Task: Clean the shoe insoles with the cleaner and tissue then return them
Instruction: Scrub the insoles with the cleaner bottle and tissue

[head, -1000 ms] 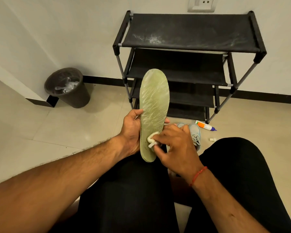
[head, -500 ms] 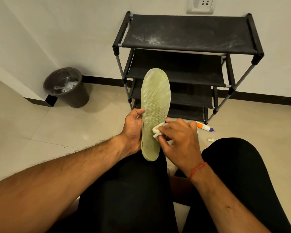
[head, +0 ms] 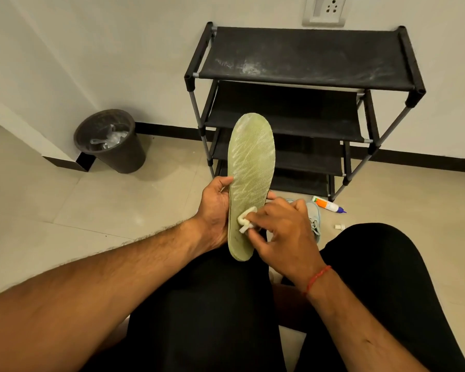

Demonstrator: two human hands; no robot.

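Now our left hand (head: 215,208) has its grip closed around the upright insole (head: 250,170), while our right hand (head: 285,234) pinches a folded tissue (head: 244,220) against its lower part.

A pale green insole (head: 251,167) with a fine mesh texture and whitish streaks is seen at the centre of the frame, with a white tissue (head: 244,221) against it. Black shelves smeared with pale dust are shown on the rack (head: 304,60) at upper right, and a dark brown bin (head: 110,140) at left. A white bottle (head: 328,204) with an orange band and blue tip, a light blue shoe (head: 315,218), a red wrist thread (head: 317,277) and black trousers (head: 212,318) are seen lower down.
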